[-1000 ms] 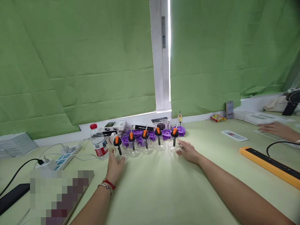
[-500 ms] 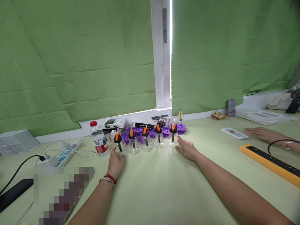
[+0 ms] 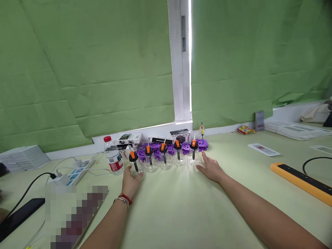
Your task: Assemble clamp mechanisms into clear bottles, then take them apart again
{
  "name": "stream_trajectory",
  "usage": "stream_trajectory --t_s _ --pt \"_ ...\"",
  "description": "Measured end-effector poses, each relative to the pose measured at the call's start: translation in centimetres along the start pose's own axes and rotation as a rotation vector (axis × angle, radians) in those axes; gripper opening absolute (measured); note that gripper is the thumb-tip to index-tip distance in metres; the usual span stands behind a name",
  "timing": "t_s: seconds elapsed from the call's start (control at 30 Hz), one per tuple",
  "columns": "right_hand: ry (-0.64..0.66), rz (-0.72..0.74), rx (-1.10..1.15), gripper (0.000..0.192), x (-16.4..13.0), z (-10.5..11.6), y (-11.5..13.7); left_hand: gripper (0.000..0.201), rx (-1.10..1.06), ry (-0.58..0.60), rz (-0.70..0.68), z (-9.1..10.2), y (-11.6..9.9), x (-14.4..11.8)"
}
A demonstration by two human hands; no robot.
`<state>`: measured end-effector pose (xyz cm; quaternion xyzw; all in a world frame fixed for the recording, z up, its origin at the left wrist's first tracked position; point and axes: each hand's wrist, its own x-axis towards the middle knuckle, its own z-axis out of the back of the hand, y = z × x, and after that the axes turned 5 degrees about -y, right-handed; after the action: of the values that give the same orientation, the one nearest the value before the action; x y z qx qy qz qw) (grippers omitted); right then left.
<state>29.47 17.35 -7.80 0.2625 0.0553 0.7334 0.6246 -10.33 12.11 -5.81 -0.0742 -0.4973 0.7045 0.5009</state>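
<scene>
Overall: pale green table point(image 3: 181, 214), green blinds point(image 3: 90, 69) behind; both hands' fingers apart, flanking jar row point(image 3: 163, 160).

We see the co-worker's hand gone from the desk's point(image 3: 181, 207) right edge, where it lay before; our left hand point(image 3: 131, 181) has closed in on the leftmost jar point(image 3: 135, 165).

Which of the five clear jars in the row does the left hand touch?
The leftmost jar, next to the water bottle; the left hand touches its base, while the other four stand farther right.
</scene>
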Motion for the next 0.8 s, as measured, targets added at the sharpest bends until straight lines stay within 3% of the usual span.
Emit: stream_trajectory --t_s 0.23,0.4,0.57,0.63,0.7,0.8 --pt "-0.327 0.047 0.074 0.065 -1.0 0.8 0.6 0.053 -0.094 0.035 0.063 1.0 -1.1 -0.9" --pt "-0.469 0.136 0.16 0.05 -1.9 2.0 2.2 0.035 -0.224 0.274 0.184 2.5 -2.8 -2.0" --pt "-0.335 0.242 0.357 0.032 -3.3 2.9 5.5 0.039 -0.373 0.546 0.18 3.8 -4.9 -3.3" --pt "-0.224 0.249 0.507 0.029 -3.9 3.2 7.2 0.038 -0.429 0.723 0.157 4.3 -5.9 -4.0" --pt "-0.087 0.186 0.677 0.031 -4.3 3.5 9.0 0.039 -0.461 0.898 0.142 4.8 -6.8 -4.6" --pt "0.108 -0.004 0.938 0.037 -4.6 3.6 11.6 0.046 -0.446 0.985 0.126 5.1 -7.5 -5.2"
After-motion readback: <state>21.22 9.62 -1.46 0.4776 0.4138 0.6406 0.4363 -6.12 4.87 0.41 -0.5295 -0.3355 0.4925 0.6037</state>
